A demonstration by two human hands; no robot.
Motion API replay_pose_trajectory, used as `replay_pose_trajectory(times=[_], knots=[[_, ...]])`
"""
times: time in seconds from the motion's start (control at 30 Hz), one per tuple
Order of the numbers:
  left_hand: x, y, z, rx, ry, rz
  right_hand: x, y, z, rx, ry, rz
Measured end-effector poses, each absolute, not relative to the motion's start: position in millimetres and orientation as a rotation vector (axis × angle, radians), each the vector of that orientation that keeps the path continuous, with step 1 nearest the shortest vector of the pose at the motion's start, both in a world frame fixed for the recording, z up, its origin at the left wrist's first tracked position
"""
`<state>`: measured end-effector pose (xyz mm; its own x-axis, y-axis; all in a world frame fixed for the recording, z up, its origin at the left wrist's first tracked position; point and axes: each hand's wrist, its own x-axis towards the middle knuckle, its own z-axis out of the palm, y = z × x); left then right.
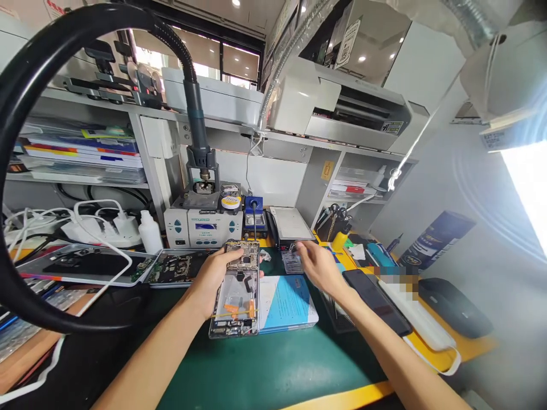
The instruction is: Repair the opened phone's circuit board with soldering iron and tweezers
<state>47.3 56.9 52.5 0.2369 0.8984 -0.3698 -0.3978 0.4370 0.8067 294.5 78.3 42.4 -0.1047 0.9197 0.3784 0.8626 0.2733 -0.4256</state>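
My left hand [216,273] is closed round the edge of an opened smartphone [236,296], held above the mat and beside a blue-and-white box [287,302]. The phone's inside faces up, with a circuit board at the top, orange flex pieces in the middle and small parts at the bottom. My right hand [318,265] reaches to the front of a black device [284,245] with a red display and a pale flat top. Its fingertips are pinched together there; what lies between them, if anything, is hidden.
A hot-air rework station [203,228] and a soldering iron stand [255,219] stand behind. Opened devices [177,266] lie at left, under a black ring lamp [8,228]. A dark phone [376,302] and a yellow bottle [341,239] are at right. A green mat [256,370] covers the bench.
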Motion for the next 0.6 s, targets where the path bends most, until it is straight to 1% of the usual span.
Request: replay_pose_trajectory(times=[0.17,0.3,0.47,0.6], knots=[[37,60,56,0.665,0.894,0.977,343,61,59,-1.704,-2.293,0.039],[21,62,63,0.700,0.827,0.962,370,41,52,-1.656,-2.638,-0.149],[6,67,64,0.700,0.788,0.989,389,38,28,-1.425,-2.927,-0.388],[11,66,62,0.675,0.792,0.998,409,45,25,-1.209,-2.958,-0.493]])
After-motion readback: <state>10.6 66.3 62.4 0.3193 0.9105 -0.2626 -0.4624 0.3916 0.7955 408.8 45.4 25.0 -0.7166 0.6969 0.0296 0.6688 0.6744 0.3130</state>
